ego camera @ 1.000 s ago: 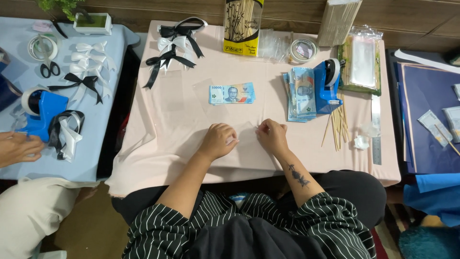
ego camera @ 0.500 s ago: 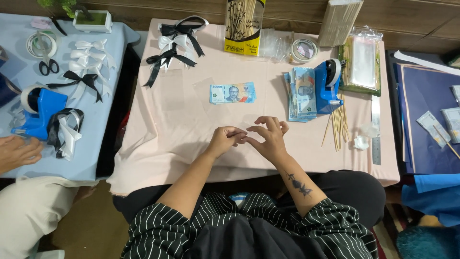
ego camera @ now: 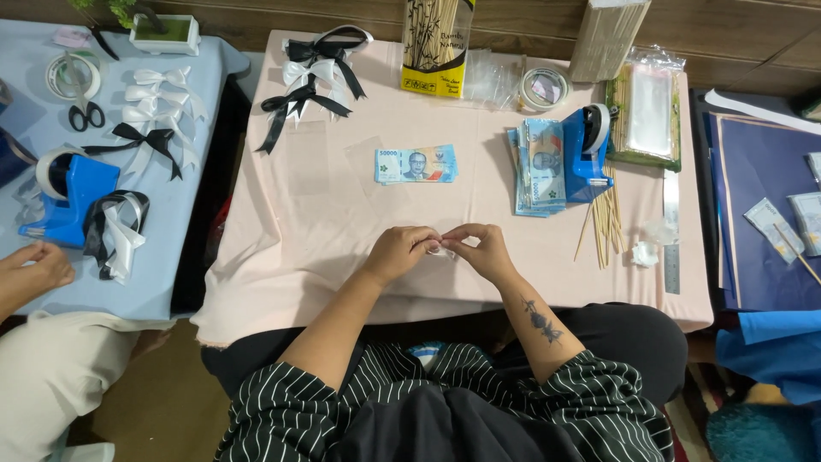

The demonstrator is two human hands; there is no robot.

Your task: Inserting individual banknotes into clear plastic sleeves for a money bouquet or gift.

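My left hand [ego camera: 400, 251] and my right hand [ego camera: 484, 251] meet fingertip to fingertip over the pink tablecloth [ego camera: 325, 222] near its front edge. Together they pinch a small pale, clear piece [ego camera: 442, 251], mostly hidden by the fingers; I cannot tell what it is. A single blue banknote [ego camera: 416, 163] lies flat farther back on the cloth. A stack of blue banknotes [ego camera: 537, 166] sits to the right, beside a blue tape dispenser [ego camera: 587, 151].
Wooden skewers [ego camera: 603, 224], a metal ruler [ego camera: 671, 231], a tape roll [ego camera: 544, 88], a tall skewer pack [ego camera: 436, 44] and black and white ribbon bows [ego camera: 315, 75] lie about. On the left blue table are bows, scissors [ego camera: 85, 109], another dispenser [ego camera: 70, 195] and another person's hands [ego camera: 32, 269].
My hands lifted off the cloth and came together, fingertips now pinching the small piece between them. The other person's hand at the left shifted slightly.
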